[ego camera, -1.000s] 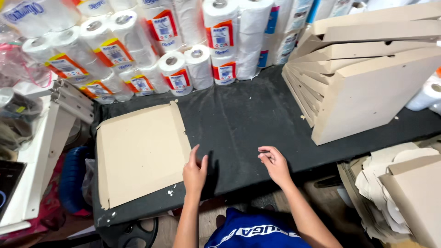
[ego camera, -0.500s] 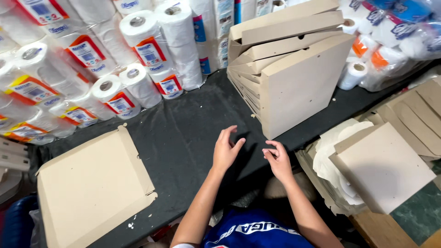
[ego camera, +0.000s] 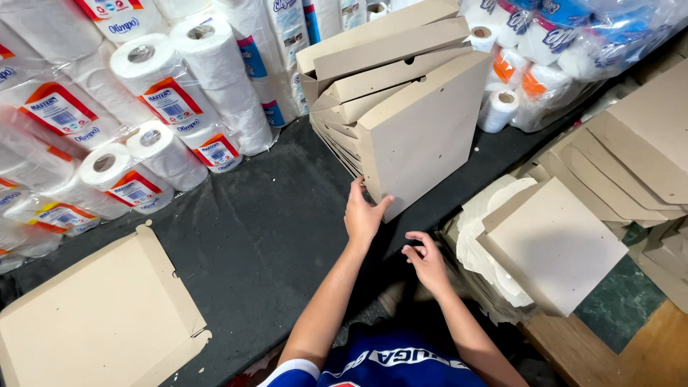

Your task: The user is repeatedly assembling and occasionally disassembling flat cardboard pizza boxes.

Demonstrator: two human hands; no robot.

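Observation:
My left hand (ego camera: 364, 213) grips the lower left corner of the front folded cardboard box (ego camera: 423, 136), which leans in a tilted stack of several such boxes on the black-covered table (ego camera: 265, 236). My right hand (ego camera: 427, 261) hovers just below and right of that corner, fingers apart, holding nothing. A flat, unfolded cardboard box blank (ego camera: 100, 322) lies on the table at the lower left, well away from both hands.
Wrapped rolls of white paper (ego camera: 158, 107) are piled along the back and left of the table, with more rolls (ego camera: 530, 64) at the back right. Stacks of flat cardboard sheets (ego camera: 555, 244) and round white paper pieces (ego camera: 487, 251) sit lower at the right.
The view has swung right, away from the flat blank. My left hand has reached forward and taken hold of the front box's corner; my right hand has followed close beneath it.

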